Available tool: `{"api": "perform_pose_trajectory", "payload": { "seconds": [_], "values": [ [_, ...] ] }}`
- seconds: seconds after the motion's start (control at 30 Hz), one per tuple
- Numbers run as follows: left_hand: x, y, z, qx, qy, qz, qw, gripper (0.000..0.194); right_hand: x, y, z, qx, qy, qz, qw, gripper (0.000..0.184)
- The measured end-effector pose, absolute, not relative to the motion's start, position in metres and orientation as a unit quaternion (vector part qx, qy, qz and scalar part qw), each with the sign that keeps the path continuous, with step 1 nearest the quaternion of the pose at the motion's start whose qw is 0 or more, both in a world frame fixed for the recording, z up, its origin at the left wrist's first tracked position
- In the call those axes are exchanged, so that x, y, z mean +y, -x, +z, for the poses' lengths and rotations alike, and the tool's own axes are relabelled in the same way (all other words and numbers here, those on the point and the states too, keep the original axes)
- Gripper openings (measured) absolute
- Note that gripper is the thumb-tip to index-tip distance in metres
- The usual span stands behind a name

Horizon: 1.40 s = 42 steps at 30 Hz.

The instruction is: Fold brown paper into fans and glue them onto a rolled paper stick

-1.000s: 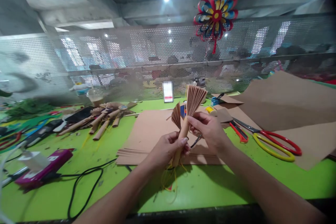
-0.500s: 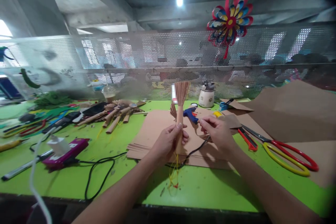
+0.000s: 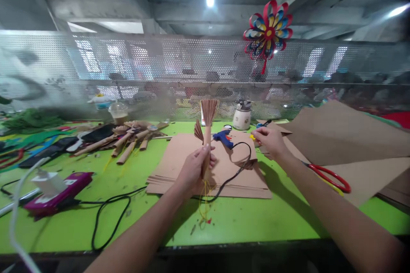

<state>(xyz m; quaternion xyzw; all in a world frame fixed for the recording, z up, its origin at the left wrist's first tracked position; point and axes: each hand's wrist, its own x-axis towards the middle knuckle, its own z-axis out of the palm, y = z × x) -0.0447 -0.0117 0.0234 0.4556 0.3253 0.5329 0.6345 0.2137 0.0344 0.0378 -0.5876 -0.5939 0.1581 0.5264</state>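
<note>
My left hand (image 3: 196,164) is closed round the stem of a brown paper craft piece (image 3: 209,113), held upright. The piece has a rolled paper stem, a pleated fan at its top and a smaller pleated fan at its left side. Yellow strings (image 3: 205,198) hang from its lower end. My right hand (image 3: 272,140) reaches out to the right, fingertips pinched at a small yellow object (image 3: 253,137), largely hidden by the fingers. A blue glue gun (image 3: 224,137) lies between the hands on stacked brown paper sheets (image 3: 179,153).
Scissors (image 3: 333,177) lie partly behind my right forearm. Large brown paper (image 3: 352,136) covers the right side. Several paper rolls (image 3: 128,151) lie left, near a purple power strip (image 3: 60,194). A black cord (image 3: 105,200) crosses the green table. A white bottle (image 3: 242,116) stands behind.
My right hand has moved outward to the yellow object, away from the glue gun. The view has turned right. My left hand keeps hold of the paper craft piece.
</note>
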Motion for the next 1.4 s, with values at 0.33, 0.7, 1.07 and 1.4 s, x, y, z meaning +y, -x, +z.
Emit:
{"api": "perform_pose_trajectory", "payload": {
  "seconds": [0.33,0.7,1.07,1.4],
  "values": [
    [-0.015,0.046,0.027,0.307,-0.475,0.525,0.636,0.045,0.094,-0.131,0.064,-0.721,0.647,0.112,0.224,0.027],
    [-0.018,0.047,0.030,0.308,-0.532,0.537,0.577,0.031,0.102,-0.129,0.042,-0.669,0.693,0.123,0.239,0.028],
    [-0.018,0.049,0.033,0.247,-0.472,0.542,0.650,0.037,-0.011,-0.201,0.078,-0.612,0.361,0.426,0.560,0.023],
    [-0.023,0.045,0.030,0.239,-0.463,0.483,0.704,0.035,-0.039,-0.200,0.035,-0.661,0.357,0.474,0.459,0.037]
  ]
}}
